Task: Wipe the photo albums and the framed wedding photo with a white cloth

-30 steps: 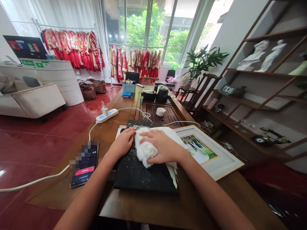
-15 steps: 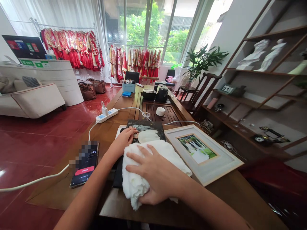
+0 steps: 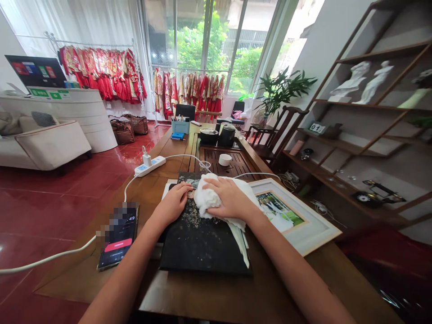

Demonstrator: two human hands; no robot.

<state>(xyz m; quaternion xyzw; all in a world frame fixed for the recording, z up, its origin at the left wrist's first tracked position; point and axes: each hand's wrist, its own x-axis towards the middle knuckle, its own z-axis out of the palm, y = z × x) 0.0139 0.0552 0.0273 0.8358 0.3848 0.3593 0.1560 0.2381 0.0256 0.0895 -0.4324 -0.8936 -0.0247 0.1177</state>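
Observation:
On the table lies a dark picture board (image 3: 205,252), with a pale printed area and light specks scattered on its black lower part. My right hand (image 3: 231,200) presses a bunched white towel (image 3: 206,198) onto the board's upper part, fingers bent over it; the loose end spreads right, over part of the picture frame. My left hand (image 3: 173,202) rests on the board's upper left, fingers stretched over the surface and holding nothing. A pale picture frame (image 3: 324,231) with a photo of people on grass lies at the right, partly covered by the towel.
A phone (image 3: 118,245) lies left of my left forearm. Beyond it sit a white power strip (image 3: 150,165) and its cables. A slatted tea tray (image 3: 212,157) holds a white cup (image 3: 225,159) and dark pots (image 3: 227,135). Shelves (image 3: 364,105) line the right wall.
My right hand has pushed the towel forward, away from me, from the board's lower part to its upper part. The black lower part is now uncovered. My left hand stays nearly in place.

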